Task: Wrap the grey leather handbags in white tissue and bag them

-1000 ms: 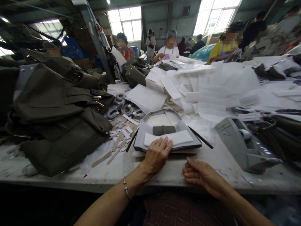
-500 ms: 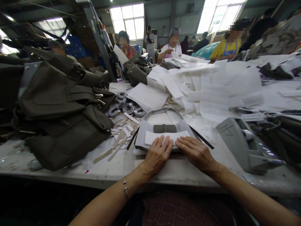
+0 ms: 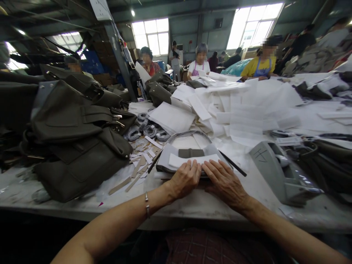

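Our left hand (image 3: 184,179) and right hand (image 3: 224,181) lie flat, fingers spread, on the white strip (image 3: 189,160) atop the grey panel (image 3: 166,157) near the table (image 3: 198,207) edge; we should press evenly, smoothing outward.

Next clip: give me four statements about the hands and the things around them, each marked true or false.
1. The left hand and right hand lie flat, side by side, on the white strip. True.
2. The grey tape dispenser stands left of both hands. False: it stands to their right.
3. A bracelet sits on the left wrist. True.
4. The right hand grips scissors. False: it holds nothing, and its fingers are spread on the strip.
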Motion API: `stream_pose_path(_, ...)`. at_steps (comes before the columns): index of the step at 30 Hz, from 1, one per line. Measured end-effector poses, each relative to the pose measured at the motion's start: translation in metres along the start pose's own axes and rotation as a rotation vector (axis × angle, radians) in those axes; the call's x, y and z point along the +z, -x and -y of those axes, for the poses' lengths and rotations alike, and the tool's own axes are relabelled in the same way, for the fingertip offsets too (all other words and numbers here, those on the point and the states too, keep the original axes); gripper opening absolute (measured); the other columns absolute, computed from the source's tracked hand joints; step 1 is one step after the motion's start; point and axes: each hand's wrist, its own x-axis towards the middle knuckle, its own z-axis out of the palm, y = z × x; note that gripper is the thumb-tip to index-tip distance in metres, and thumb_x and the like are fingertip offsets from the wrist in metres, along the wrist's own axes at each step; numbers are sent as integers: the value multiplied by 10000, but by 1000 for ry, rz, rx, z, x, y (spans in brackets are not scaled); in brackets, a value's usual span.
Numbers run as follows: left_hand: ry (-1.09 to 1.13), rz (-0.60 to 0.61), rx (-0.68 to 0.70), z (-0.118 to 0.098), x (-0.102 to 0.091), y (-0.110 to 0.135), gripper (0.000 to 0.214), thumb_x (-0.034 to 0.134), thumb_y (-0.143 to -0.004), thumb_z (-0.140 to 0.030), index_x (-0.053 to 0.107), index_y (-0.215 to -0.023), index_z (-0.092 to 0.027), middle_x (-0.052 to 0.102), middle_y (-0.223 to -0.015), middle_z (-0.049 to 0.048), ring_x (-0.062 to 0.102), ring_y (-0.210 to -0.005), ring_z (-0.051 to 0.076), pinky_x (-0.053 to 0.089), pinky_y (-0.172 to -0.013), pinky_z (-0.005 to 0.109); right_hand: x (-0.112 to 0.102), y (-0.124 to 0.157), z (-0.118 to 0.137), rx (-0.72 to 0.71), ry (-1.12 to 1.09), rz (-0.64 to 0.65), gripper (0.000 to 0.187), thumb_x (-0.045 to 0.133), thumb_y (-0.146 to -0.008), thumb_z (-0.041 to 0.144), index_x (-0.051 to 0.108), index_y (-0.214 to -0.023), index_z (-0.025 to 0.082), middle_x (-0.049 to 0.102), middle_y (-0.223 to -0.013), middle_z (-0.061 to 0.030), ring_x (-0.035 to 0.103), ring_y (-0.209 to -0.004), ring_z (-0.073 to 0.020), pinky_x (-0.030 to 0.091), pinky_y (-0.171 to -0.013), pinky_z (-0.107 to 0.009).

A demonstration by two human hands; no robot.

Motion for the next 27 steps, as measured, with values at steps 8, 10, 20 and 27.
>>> stream_pose_path(8,122,22,-73,18,-15,-5,415,454,-901,-181,489,-1296,-61,591,-1254,205,573,-1178,289,477,-969,431,-8,-33,-10,-57,52,-90,382,465,-927,83,570,-1294,100,687,-1150,-143,621,-1033,-261,476,-944,-439)
stream_pose_path(10,68,-27,-117,13,-3,-1,431,478,-905,-226,486,-1306,-68,559,-1327,210,525,-1259,314,423,-1037,469,-9,-38,-9,-78,37,-104,336,453,-930,88,602,-1232,98,695,-1102,-139,627,-970,-248,491,-900,-417)
stream_pose_path(20,-90,-425,-112,6,34,8,324,315,-983,-108,592,-1149,-80,706,-1106,154,683,-1046,248,544,-863,349,-6,-36,14,67,-102,-75,264,518,-912,119,614,-1157,148,707,-1052,-106,634,-944,-257,506,-872,-409)
stream_pose_path(27,35,-494,-97,6,29,40,360,327,-981,-114,631,-1174,-107,682,-1203,134,620,-1176,249,538,-947,344,-53,-45,-46,385,-485,-45,226,539,-957,281,669,-1141,263,724,-1092,-44,671,-1025,-210,539,-902,-335)
